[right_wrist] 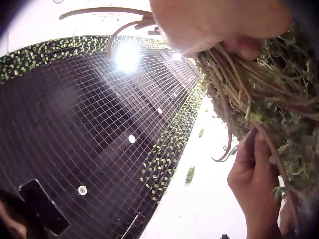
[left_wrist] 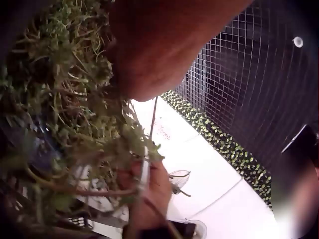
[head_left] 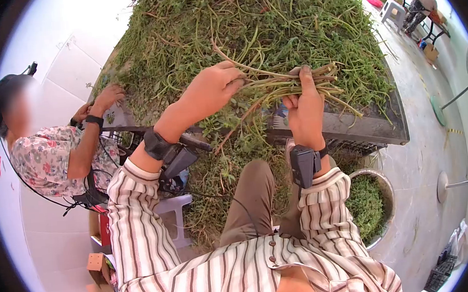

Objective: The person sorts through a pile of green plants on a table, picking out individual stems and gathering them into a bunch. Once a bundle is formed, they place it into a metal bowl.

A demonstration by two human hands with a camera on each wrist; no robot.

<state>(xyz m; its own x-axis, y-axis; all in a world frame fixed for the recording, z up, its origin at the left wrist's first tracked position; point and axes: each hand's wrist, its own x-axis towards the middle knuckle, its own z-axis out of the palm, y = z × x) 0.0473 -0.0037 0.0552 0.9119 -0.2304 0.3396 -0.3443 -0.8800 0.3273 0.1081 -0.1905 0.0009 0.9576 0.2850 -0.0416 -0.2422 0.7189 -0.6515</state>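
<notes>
A bundle of long stems (head_left: 278,82) stretches between my hands, above the front part of a big heap of leafy green plants (head_left: 290,17). My right hand (head_left: 304,108) grips the bundle near its cut ends, thumb laid over the top. To its left, my left hand (head_left: 206,93) pinches some stems between thumb and fingers, as the right wrist view also shows with the left hand (right_wrist: 254,169) below the bundle. A few stems hang loose under the bundle, one slanting down to the left. In the left wrist view leaves partly cover the right hand (left_wrist: 154,189).
The heap lies on a dark-edged table (head_left: 347,133). Another person (head_left: 61,152) sits on the left, hands at the heap. At lower right stands a round tub (head_left: 387,189) of greens. More plants (head_left: 211,212) lie beneath the table, near a white stool (head_left: 173,204).
</notes>
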